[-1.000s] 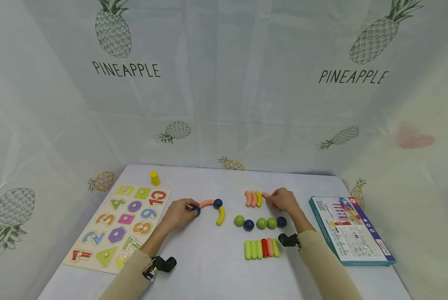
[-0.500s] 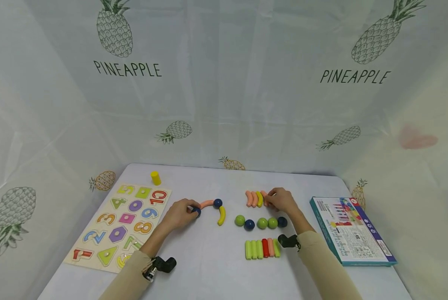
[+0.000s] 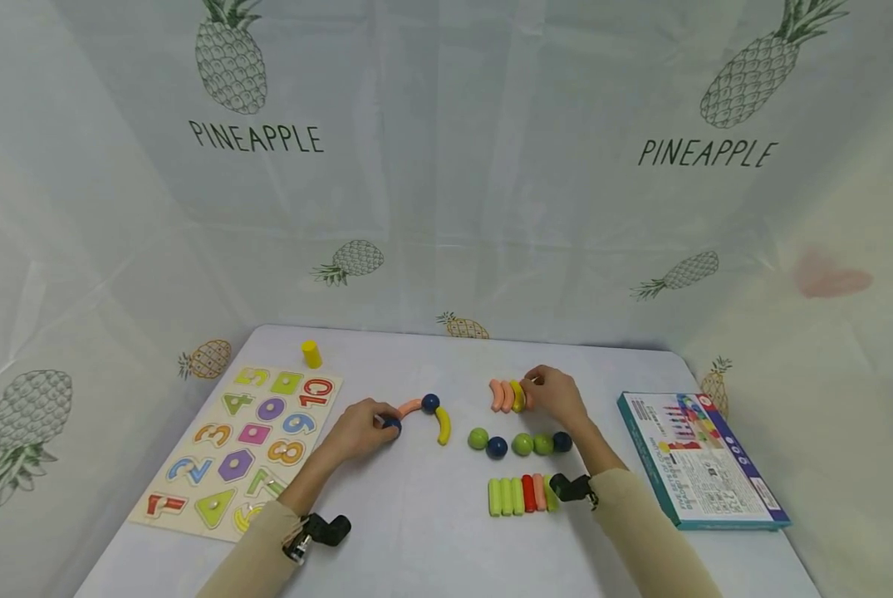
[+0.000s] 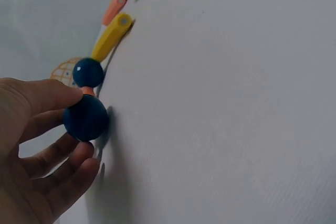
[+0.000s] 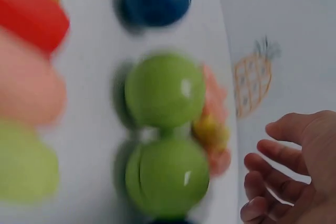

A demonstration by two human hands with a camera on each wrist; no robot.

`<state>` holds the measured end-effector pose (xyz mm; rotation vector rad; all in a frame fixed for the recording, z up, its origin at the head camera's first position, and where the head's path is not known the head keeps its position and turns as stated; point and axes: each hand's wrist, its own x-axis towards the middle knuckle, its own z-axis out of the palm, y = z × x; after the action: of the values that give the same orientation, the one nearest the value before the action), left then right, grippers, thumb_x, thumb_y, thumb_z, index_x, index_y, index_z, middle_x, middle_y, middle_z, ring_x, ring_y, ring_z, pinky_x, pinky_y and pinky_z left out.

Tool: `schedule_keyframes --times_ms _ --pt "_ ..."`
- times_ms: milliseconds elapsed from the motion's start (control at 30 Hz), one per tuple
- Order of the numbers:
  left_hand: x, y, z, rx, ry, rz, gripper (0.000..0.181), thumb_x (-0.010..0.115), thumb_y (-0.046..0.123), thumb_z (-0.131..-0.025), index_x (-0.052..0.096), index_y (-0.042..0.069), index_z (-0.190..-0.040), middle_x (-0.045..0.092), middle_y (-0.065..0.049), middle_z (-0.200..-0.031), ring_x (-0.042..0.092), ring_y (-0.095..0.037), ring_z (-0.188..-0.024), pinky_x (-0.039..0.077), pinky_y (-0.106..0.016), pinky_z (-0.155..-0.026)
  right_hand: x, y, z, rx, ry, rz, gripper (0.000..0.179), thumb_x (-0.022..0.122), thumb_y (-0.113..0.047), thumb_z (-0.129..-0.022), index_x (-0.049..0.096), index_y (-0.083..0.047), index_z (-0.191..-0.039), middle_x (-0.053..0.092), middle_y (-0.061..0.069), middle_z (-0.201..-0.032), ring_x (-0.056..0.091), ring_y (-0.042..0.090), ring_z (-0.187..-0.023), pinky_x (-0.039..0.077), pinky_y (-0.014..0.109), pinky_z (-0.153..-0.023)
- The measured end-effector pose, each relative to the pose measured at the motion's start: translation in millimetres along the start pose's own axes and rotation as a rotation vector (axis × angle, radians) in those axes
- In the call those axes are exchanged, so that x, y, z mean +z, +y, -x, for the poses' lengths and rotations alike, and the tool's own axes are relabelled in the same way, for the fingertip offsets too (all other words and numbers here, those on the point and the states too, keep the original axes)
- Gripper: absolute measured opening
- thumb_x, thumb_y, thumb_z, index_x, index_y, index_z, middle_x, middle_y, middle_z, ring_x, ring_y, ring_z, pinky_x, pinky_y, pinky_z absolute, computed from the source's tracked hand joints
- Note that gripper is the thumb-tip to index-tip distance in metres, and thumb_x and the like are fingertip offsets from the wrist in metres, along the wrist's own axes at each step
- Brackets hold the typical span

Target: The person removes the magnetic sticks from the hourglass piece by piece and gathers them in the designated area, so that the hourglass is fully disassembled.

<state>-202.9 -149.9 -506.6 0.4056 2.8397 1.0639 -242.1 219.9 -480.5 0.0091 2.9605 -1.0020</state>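
Thumb and fingers of my left hand (image 3: 358, 430) pinch a dark blue ball (image 4: 86, 119) in the left wrist view. The ball ends a joined chain: a curved pink stick (image 3: 410, 407), a second blue ball (image 3: 430, 404) and a curved yellow stick (image 3: 444, 425). Over at the right, my right hand (image 3: 554, 392) hovers at the end of a row of curved sticks, holding nothing. Its fingers (image 5: 281, 179) hang loosely bent in the right wrist view. That row has pink sticks (image 3: 502, 395) and a yellow one (image 3: 517, 396); the rightmost pink stick is partly hidden by the hand.
Green and blue balls (image 3: 522, 445) form a row before my right hand. Nearer lie short straight sticks (image 3: 507, 497) in green, red and pink. A number-and-shape puzzle board (image 3: 255, 433) and yellow cylinder (image 3: 311, 355) are at left, a flat box (image 3: 704, 461) at right.
My right hand brought a pink stick in beside the yellow one, then let go and rose slightly. The left-hand chain turned a little, its yellow stick shifting away from me.
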Motion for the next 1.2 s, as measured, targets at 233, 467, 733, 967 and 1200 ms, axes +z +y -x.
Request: schedule_keyframes --times_ms 233,467,733,967,1200 --pt "7.4 9.8 8.2 0.028 -0.028 0.009 0.018 0.079 0.024 -0.088 0.077 0.014 -0.103 0.058 0.003 -0.083 0.052 -0.011 -0.074 0.044 -0.028 -0.065 30 -49 26.9 -0.258 -0.086 -0.050 0.016 0.067 -0.023 -0.098 0.073 -0.012 -0.107 0.067 -0.002 -0.089 0.058 0.012 -0.077 0.049 0.027 -0.064" --pt "11.5 16.1 11.9 0.045 -0.062 0.052 0.015 0.072 0.021 -0.093 0.076 0.013 -0.105 0.068 0.008 -0.085 0.060 -0.008 -0.078 0.051 -0.029 -0.071 66 -86 50.3 -0.417 -0.308 -0.006 0.020 0.069 -0.027 -0.096 0.072 -0.013 -0.109 0.065 -0.008 -0.086 0.058 0.008 -0.075 0.050 0.025 -0.066" --pt "9.8 8.8 2.9 0.115 -0.023 -0.040 0.018 0.074 0.012 -0.091 0.076 0.013 -0.109 0.067 0.000 -0.094 0.058 -0.012 -0.081 0.050 -0.033 -0.073 101 -100 54.2 -0.452 -0.376 0.046 0.037 0.076 -0.032 -0.090 0.070 -0.010 -0.120 0.068 -0.006 -0.089 0.058 0.005 -0.076 0.049 0.022 -0.068" --pt "9.9 1.8 -4.4 0.151 -0.051 -0.027 0.028 0.077 0.008 -0.088 0.076 0.014 -0.115 0.065 -0.007 -0.116 0.059 -0.016 -0.084 0.048 -0.030 -0.072 115 -106 49.9 -0.418 -0.377 0.032 0.032 0.077 -0.038 -0.089 0.070 -0.016 -0.111 0.062 -0.011 -0.078 0.055 0.005 -0.069 0.047 0.022 -0.061" --pt "11.9 -1.4 -11.5 0.122 -0.046 -0.065 0.026 0.081 0.009 -0.084 0.079 0.019 -0.108 0.070 -0.001 -0.112 0.059 -0.015 -0.081 0.046 -0.031 -0.071 117 -111 50.6 -0.413 -0.354 0.032 0.027 0.077 -0.037 -0.089 0.069 -0.015 -0.103 0.060 -0.012 -0.079 0.055 0.004 -0.071 0.046 0.022 -0.061"
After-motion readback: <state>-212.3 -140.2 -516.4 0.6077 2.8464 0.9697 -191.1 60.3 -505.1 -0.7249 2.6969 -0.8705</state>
